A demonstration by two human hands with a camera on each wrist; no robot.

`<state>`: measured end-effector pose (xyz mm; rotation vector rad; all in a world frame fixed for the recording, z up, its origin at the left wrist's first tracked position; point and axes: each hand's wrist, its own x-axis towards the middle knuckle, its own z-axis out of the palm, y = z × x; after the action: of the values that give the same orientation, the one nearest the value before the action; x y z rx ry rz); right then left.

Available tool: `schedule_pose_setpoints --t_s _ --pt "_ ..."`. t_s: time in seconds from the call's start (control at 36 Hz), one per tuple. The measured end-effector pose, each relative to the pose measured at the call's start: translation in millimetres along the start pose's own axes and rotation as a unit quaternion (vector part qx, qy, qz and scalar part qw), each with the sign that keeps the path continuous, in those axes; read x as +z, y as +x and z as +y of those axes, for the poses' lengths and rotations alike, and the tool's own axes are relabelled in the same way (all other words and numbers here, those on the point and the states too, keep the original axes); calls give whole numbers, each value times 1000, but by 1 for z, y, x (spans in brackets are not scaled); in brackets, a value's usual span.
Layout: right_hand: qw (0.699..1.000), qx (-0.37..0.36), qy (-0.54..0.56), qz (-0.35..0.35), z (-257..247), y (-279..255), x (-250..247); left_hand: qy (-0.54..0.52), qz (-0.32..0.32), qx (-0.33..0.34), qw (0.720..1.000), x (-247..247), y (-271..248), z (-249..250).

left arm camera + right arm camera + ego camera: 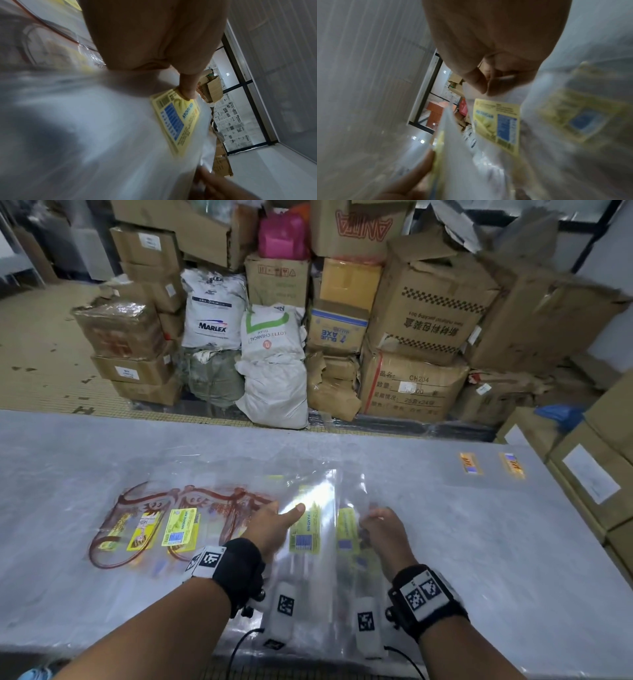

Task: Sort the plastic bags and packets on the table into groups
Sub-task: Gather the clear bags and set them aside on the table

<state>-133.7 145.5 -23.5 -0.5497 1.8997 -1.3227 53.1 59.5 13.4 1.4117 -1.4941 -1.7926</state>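
Table (102, 446): pale grey, mottled. Bags (239, 498): clear, glossy; red-brown scrollwork print on left ones (191, 498). Labels (180, 530): yellow with blue barcode block; one (304, 529) yellow-green, blue block; same label in left wrist view (178, 121), yellow, blue panel. Far stickers (471, 463): orange-yellow, blue patch. Wristbands (239, 566): black, with black-and-white square markers. Boxes (428, 302): brown; one with black checker bands. Sacks (212, 309): white; one (270, 330) with green stripe. Bundle (282, 236): pink. Floor (34, 337): beige small tiles.
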Motion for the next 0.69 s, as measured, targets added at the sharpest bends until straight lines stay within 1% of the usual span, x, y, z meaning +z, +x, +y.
schedule_pose_setpoints --t_s 0.08,0.19,0.22,0.28,0.36,0.42,0.44,0.47,0.5,0.56,0.61,0.64,0.69 --pt "998 -8 48 -46 -15 -8 13 9 8 8 1000 2 6 -4" --pt "980 -5 149 -131 -21 -14 27 -52 12 0 999 2 14 -7" --pt "976 -5 160 -150 -21 -15 30 -51 9 -2 999 0 15 -8" --pt "972 5 168 -163 -18 -16 34 -37 9 2 999 -3 14 -8" --pt "976 18 140 -164 -16 -18 38 -27 -12 -1 1000 -12 17 -15" --pt "982 8 106 -154 -16 -19 38 -16 -2 -7 1000 -19 19 -19" --pt "987 1 71 -141 -16 -18 37 -18 2 -14 1000 -22 21 -20" --pt "993 -2 27 -113 -12 -15 35 -22 12 -10 1000 -25 25 -24" --pt "997 -5 -25 -68 -6 -9 32 -14 23 -9 1000 -29 27 -26" --pt "993 5 -112 27 9 3 24 10 55 -7 998 -36 31 -31" --pt "980 55 -174 75 19 10 16 6 67 -10 998 -40 29 -28" --pt "967 87 -221 89 22 12 13 -8 69 -8 998 -40 29 -26" --pt "931 136 -326 95 27 17 4 -18 73 -8 997 -42 28 -24"
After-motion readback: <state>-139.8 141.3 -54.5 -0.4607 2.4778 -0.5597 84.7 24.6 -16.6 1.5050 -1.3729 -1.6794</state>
